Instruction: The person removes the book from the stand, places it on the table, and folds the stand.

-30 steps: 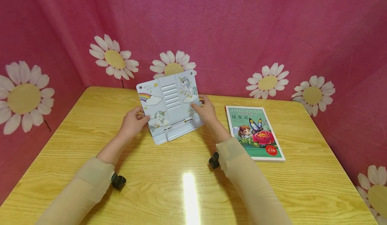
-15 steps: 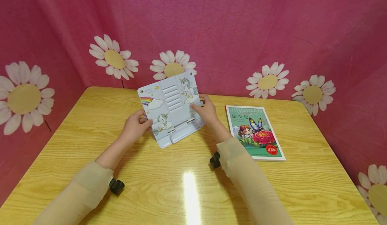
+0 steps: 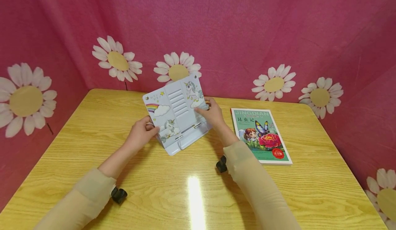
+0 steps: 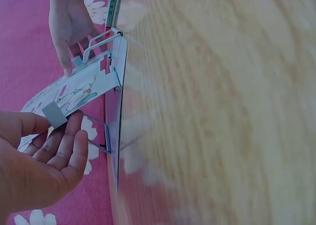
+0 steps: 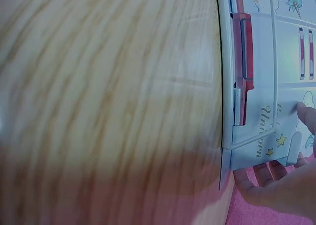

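A white book stand printed with unicorns, a rainbow and clouds stands on the table, its slotted panel leaning back. My left hand grips the panel's left edge. In the left wrist view the thumb lies by a small grey side clip, with the fingers behind the panel. At the opposite edge my right hand holds on, thumb on the front and fingers reaching behind. A white wire page holder runs across the lower front. Wire legs show behind the panel in the left wrist view.
A green-covered children's book lies flat on the wooden table, right of the stand. Pink cloth with large daisies hangs behind the table and at both sides. Dark wrist cameras sit below both sleeves.
The stand has turned, its left side coming nearer and to the right. My left hand has moved with it, toward me and rightward. The right hand has barely shifted. The book stays put.
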A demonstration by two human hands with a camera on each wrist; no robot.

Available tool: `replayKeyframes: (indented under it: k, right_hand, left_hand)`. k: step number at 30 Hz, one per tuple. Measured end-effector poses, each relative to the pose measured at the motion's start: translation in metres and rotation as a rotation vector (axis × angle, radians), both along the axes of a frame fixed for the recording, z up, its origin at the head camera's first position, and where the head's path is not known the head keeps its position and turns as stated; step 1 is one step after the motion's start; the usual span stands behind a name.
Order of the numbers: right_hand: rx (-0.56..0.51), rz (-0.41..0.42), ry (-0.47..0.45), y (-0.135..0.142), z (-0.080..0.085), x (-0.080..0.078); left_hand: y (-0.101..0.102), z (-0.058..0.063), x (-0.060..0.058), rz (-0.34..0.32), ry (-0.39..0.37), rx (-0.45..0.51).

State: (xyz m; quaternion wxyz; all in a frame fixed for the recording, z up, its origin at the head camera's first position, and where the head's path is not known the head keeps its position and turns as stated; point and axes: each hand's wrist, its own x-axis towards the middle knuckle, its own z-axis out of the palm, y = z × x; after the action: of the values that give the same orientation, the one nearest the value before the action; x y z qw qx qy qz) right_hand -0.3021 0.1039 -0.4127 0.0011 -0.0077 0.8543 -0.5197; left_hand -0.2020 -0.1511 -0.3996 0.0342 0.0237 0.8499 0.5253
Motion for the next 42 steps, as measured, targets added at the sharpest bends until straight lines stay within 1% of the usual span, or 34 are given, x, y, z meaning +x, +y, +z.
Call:
replayKeyframes:
  k: [5,18,24,29,36,42]
  right_hand:
    - [0.004,0.011,-0.006,0.001,-0.001,0.0]
    - [0.029,0.054,-0.012,0.008,0.0,-0.003]
    - [-0.003,0.083,-0.016,0.012,0.0,-0.005]
    - [0.012,0.097,-0.024,0.015,0.0,-0.005]
    - [0.021,0.121,-0.026,0.019,0.001,-0.006]
    - [0.003,0.139,-0.012,0.02,0.002,-0.004]
  left_hand:
    - [0.002,-0.002,0.004,-0.011,0.009,0.008]
    - [0.01,-0.002,0.012,-0.038,0.047,-0.038]
    - [0.014,-0.001,0.016,-0.072,0.039,-0.018]
    - [0.018,-0.001,0.018,-0.094,0.033,-0.014]
    - [0.024,-0.002,0.022,-0.1,0.021,-0.006]
    - [0.03,-0.002,0.025,-0.108,0.013,0.011]
